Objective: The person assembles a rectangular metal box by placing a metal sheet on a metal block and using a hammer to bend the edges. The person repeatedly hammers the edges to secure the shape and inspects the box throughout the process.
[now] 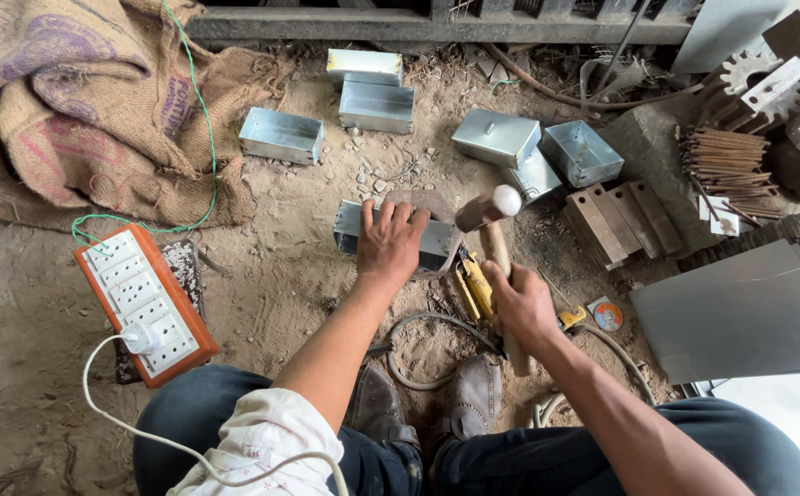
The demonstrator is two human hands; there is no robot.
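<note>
The fingers of the left hand point(391, 241) are spread wide and press flat on top of a shiny metal box point(356, 230), which sits on a rusty iron block point(438, 208) on the dirt floor point(271, 276), just in front of the person's shoes point(436, 400). The fingers of the right hand point(521, 303) are curled tight around the wooden handle of a hammer point(490, 216), and its head is lifted up just beside the box, not touching it. The hammer looks a little blurry, so I think the box is being hammered into shape and is not done yet. Five more metal boxes point(377, 106) lie on the floor farther away, so that makes six boxes counted, and those five look finished, though I cannot be sure. On the right lies one big flat metal sheet point(740, 317), which may be for more boxes. Near it I count three rusty metal bars point(616, 220) side by side and one bundle of thin rods point(726, 165). On the left lies one orange and white power strip point(147, 303) with a white plug in it, and a heap of brown sacks point(78, 101) sits behind it. One hammer is all I see.
</note>
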